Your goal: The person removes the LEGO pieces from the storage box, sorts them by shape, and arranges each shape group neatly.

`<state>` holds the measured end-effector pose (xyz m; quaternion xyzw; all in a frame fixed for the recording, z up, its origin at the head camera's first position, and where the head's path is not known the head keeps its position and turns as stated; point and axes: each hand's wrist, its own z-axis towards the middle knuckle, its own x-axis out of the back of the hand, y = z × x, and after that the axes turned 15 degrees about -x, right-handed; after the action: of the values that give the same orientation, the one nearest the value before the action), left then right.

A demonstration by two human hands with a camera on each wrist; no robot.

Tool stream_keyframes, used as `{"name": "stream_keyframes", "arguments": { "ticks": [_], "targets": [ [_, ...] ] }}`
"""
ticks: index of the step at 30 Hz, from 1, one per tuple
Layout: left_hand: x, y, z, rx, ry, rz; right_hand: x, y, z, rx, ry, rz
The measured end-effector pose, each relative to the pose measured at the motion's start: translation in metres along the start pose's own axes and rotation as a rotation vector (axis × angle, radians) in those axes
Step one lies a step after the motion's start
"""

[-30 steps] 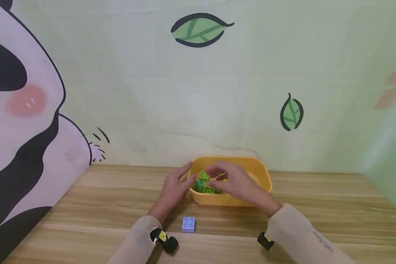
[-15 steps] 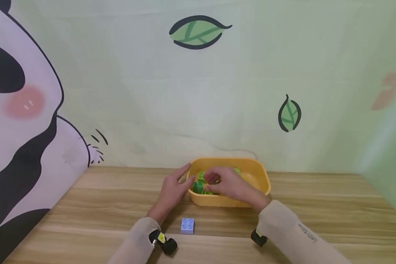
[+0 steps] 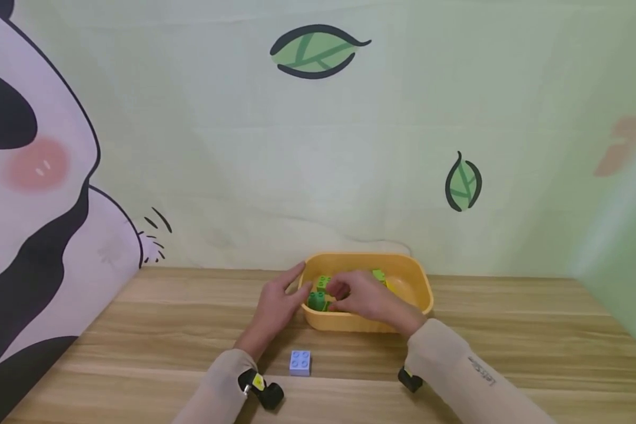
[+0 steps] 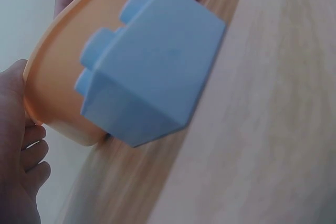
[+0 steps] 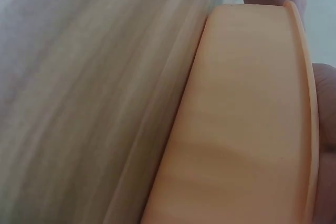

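Note:
My left hand (image 3: 275, 303) holds the left end of a yellow-orange plastic bin (image 3: 368, 322). Its thumb lies at the rim, and in the left wrist view the other fingers bend beside the outer wall. Over the front rim reaches my right hand (image 3: 368, 294), its curled fingers down among toy building bricks; whether they pinch one I cannot tell. A dark green brick (image 3: 315, 301) and a light green brick (image 3: 324, 284) show left of these fingers, and another light green brick (image 3: 378, 275) behind the hand. The right wrist view shows mostly the bin's outer wall (image 5: 247, 103).
A light blue four-stud brick (image 3: 300, 363) sits on the wooden table (image 3: 191, 347) in front of the bin, between the forearms. It looms large in the left wrist view. A wall cloth printed with a panda (image 3: 37, 165) and leaves (image 3: 315, 52) hangs right behind the table.
My right hand has gone lower into the bin, its forearm shifting left, and the light green brick behind it has come into view. My left hand keeps its place.

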<state>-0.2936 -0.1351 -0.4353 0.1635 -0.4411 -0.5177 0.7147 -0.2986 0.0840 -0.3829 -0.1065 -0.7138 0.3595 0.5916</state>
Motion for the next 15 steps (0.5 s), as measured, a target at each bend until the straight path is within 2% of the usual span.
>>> {"name": "stream_keyframes", "arguments": {
  "ticks": [8,15],
  "targets": [
    [-0.0002,-0.0016,0.0,0.009,-0.006,0.013,-0.0009,-0.0016,0.0058,0.016,-0.016,-0.105],
    [0.0005,-0.0014,0.0,-0.006,-0.003,0.0,0.0003,-0.0047,0.0063,0.005,-0.018,-0.141]
  ]
}}
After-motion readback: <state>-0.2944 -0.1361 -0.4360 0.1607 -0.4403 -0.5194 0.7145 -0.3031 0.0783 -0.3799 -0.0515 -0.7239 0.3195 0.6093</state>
